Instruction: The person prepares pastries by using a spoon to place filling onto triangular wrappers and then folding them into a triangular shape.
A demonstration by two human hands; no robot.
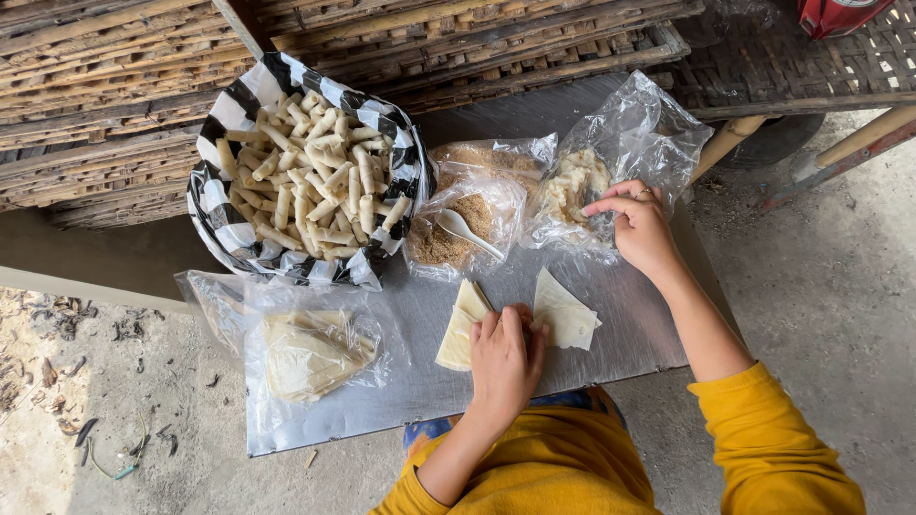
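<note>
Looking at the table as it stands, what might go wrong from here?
The bag of rolls sits at the table's back edge and might tip off. The white spoon lies loose in the open crumb bag; a nudge from the right hand may spill crumbs. The wrappers by the left hand may dry.

My open lane on the metal tray (630,324) is its bare near edge and near-right corner. The far edge is blocked by the bowl of rolls (305,181), the crumb bag (468,215) and the filling bag (611,162); the wrapper bag (305,353) crowds the near-left corner.
</note>
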